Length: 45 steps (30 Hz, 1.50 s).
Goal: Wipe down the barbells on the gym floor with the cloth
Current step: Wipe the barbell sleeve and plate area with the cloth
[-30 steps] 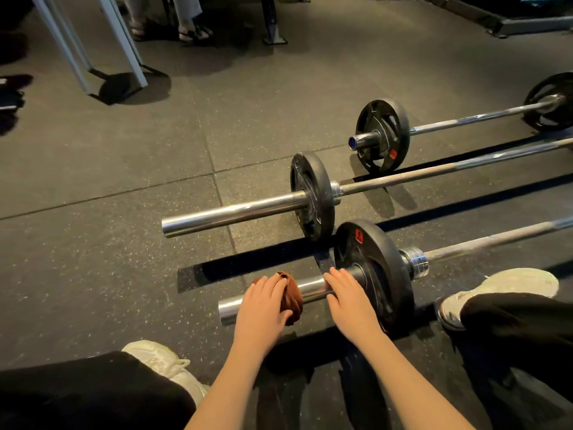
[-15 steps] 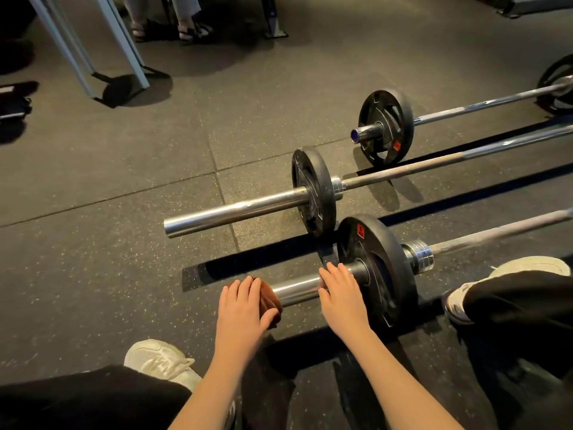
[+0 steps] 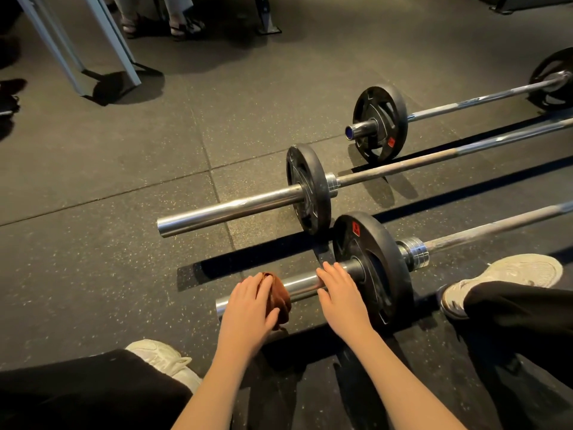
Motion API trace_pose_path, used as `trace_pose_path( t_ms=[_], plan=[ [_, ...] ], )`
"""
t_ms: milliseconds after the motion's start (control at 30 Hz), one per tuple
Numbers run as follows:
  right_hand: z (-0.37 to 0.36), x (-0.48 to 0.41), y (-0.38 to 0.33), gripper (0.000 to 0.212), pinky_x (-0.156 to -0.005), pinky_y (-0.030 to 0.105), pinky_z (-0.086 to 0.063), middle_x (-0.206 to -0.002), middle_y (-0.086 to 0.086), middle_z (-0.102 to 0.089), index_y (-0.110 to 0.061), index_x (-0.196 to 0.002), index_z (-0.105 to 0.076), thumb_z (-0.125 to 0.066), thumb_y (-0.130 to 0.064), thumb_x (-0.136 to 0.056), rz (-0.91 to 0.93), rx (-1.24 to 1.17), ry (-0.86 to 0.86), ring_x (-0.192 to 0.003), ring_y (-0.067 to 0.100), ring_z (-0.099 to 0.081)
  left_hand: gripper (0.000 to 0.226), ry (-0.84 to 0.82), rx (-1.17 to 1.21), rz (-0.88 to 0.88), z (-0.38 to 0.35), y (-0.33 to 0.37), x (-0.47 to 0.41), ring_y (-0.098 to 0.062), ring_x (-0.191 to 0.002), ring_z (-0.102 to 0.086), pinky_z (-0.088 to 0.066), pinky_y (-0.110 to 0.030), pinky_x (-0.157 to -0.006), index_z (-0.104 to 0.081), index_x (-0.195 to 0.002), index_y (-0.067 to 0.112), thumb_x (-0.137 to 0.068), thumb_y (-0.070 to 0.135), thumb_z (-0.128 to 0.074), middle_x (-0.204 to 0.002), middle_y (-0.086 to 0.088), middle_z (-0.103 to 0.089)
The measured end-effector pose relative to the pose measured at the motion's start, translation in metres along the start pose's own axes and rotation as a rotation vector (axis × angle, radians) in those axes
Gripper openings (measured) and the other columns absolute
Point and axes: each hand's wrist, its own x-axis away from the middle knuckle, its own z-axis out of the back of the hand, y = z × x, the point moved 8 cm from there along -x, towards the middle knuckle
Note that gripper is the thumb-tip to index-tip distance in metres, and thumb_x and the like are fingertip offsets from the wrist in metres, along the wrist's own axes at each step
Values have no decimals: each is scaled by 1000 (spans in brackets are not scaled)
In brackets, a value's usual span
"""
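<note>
Three barbells lie side by side on the rubber floor. My left hand (image 3: 248, 308) grips a brown cloth (image 3: 280, 294) wrapped over the chrome sleeve (image 3: 302, 285) of the nearest barbell, close to its free end. My right hand (image 3: 341, 293) rests on the same sleeve with its fingers fairly straight, just left of the black plate (image 3: 375, 268). The middle barbell (image 3: 232, 209) and the far barbell (image 3: 465, 103) lie beyond, untouched.
My white shoes (image 3: 167, 360) (image 3: 508, 274) and black trouser legs flank the nearest bar. A grey metal frame leg (image 3: 105, 41) stands at the back left. Another person's sandalled feet (image 3: 183, 26) are at the top, beside a dark machine foot (image 3: 266, 23).
My left hand slid the cloth out to the sleeve's free end, then back a little toward the plate. My right hand stayed on the sleeve by the plate.
</note>
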Motion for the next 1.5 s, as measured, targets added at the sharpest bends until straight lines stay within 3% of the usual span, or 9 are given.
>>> trace_pose_path(
  t_ms=[200,433,600,833,1033,1200,1300,1400,1500],
  plan=[
    [-6,-1,-5,45,-117,27,3,-159,-4,-25,-19,-148,-35,-41,-21,-103,-28,-2,51,-149,12,-6,66,124,2,157,16,-60,35,-24,-127,-44,-35,-44,-110,-46,-139,14,-86,54,-45,-140,-5,-49],
    [-6,-3,-8,46,-118,27,2,-160,-5,-23,-19,-149,-33,-40,-23,-104,-15,3,27,-150,12,-5,66,142,-103,171,18,-40,14,-25,-110,-55,-41,-44,-102,-58,-124,12,-84,60,-36,-121,-5,-62],
    [-2,-1,-6,48,-116,24,1,-160,-7,-21,-23,-151,-30,-40,-23,-104,18,19,23,-149,9,-3,60,67,-97,85,6,-1,-10,-22,-110,-54,-39,-39,-102,-54,-128,14,-85,56,-56,-123,-2,-60],
    [9,4,2,51,-114,24,3,-160,-3,-23,-20,-152,-28,-42,-23,-103,124,207,28,-149,14,-13,64,-19,-132,3,-12,43,-38,-20,-118,-47,-32,-34,-106,-40,-138,17,-89,58,-49,-133,2,-50],
    [25,11,10,44,-113,19,-11,-146,1,-47,-14,-141,-47,-53,-13,-97,111,113,83,-138,15,-39,62,-26,-121,-21,-21,77,-54,-19,-116,-47,-32,-33,-104,-41,-134,17,-88,57,-52,-130,1,-50],
    [33,14,17,39,-110,29,-38,-131,-7,-57,-21,-134,-50,-38,-23,-98,112,-1,53,-126,6,-47,67,-57,-96,-66,-29,100,-69,-20,-122,-44,-30,-34,-106,-35,-140,15,-90,58,-48,-137,0,-46],
    [35,13,20,38,-105,32,-42,-127,-6,-59,-19,-134,-52,-36,-25,-100,97,-41,65,-121,8,-51,68,-139,37,-53,-37,100,-79,-21,-131,-38,-26,-36,-113,-30,-147,12,-94,55,-38,-145,-2,-40],
    [37,9,20,41,-115,29,-33,-141,-6,-51,-23,-142,-47,-40,-19,-102,45,-68,74,-132,6,-42,44,-119,291,-15,-28,90,-79,-20,-122,-45,-32,-36,-109,-43,-132,12,-96,38,-38,-136,-2,-49],
    [35,0,8,48,-117,19,-9,-157,-4,-31,-23,-150,-36,-41,-19,-102,82,8,34,-144,12,-24,21,6,314,24,-9,66,-62,-21,-107,-53,-38,-33,-96,-50,-113,14,-95,24,-45,-112,1,-56]
  ],
)
